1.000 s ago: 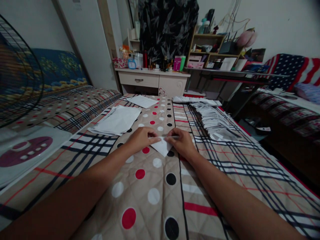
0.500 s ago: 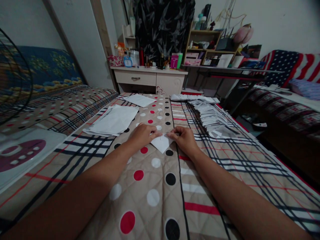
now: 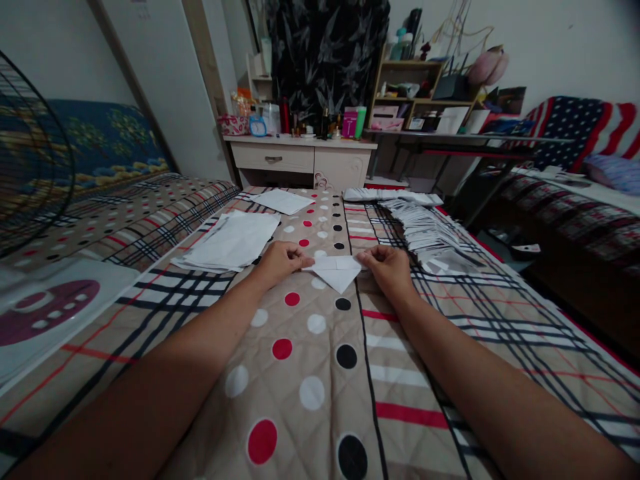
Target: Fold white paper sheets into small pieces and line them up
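Observation:
A folded sheet of white paper (image 3: pixel 339 270), with a triangular point toward me, lies in the middle of the bed between my hands. My left hand (image 3: pixel 284 260) pinches its left end between thumb and fingers. At the opposite end, my right hand (image 3: pixel 387 263) grips the right tip in the same way. Just beyond my left hand is a stack of white sheets (image 3: pixel 233 240), with another white sheet pile (image 3: pixel 283 201) behind it. To the right of my right hand lies a long row of folded papers (image 3: pixel 423 227), overlapping one another.
A spotted and checked quilt (image 3: pixel 300 427) covers the bed. A white plastic bag (image 3: pixel 100 287) lies at the left, near a wire fan guard (image 3: pixel 65 167). Past the far end stand a white dresser (image 3: pixel 285 159) and a narrow table (image 3: pixel 500 139) with shelves.
My hands have moved apart toward the two ends of the paper. More of its folded upper band now shows between them. The view has shifted slightly.

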`<state>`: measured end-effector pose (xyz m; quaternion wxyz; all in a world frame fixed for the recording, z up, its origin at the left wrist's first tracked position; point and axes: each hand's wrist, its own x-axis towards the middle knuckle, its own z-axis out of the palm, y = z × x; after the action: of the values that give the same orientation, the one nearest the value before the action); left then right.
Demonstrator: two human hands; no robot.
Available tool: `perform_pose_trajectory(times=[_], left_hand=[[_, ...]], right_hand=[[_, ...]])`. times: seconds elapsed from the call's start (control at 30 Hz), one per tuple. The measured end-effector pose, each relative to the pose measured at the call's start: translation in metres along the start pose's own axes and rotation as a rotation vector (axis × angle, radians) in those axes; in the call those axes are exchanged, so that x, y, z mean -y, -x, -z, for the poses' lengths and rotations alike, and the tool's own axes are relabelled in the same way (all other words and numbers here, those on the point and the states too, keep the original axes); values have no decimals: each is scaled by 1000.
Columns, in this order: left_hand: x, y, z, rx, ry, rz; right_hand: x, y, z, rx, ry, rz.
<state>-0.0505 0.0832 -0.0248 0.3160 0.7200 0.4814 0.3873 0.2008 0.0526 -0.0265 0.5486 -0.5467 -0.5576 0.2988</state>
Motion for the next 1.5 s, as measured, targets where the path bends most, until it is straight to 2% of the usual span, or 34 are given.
perform_pose_trajectory(times=[0.13, 0.2, 0.37, 0.47, 0.63, 0.83, 1.07, 1.27, 1.37, 1.5], left_hand=[[4, -1, 5, 85, -1, -48], [3, -1, 6, 79, 37, -61], [-3, 0, 0, -71, 373, 78], [-6, 1, -3, -137, 514, 138], [-14, 3, -9, -95, 544, 155], [-33, 9, -24, -30, 615, 156], [-38, 12, -44, -202, 685, 219], [-29, 6, -37, -343, 850, 213], [-26, 3, -33, -423, 817, 201], [-21, 2, -31, -471, 779, 190]], right_hand=[[0, -2, 2, -28, -32, -7], [1, -1, 2, -26, -51, -8], [8, 3, -2, 5, -129, -26], [14, 8, -7, 81, -160, -25], [18, 12, -13, 248, -120, 5], [20, 14, -18, 274, -58, 36], [26, 22, -26, 221, -122, 98], [25, 21, -26, 444, -175, 9], [25, 22, -25, 536, -164, 0], [29, 26, -25, 596, -160, -52]])
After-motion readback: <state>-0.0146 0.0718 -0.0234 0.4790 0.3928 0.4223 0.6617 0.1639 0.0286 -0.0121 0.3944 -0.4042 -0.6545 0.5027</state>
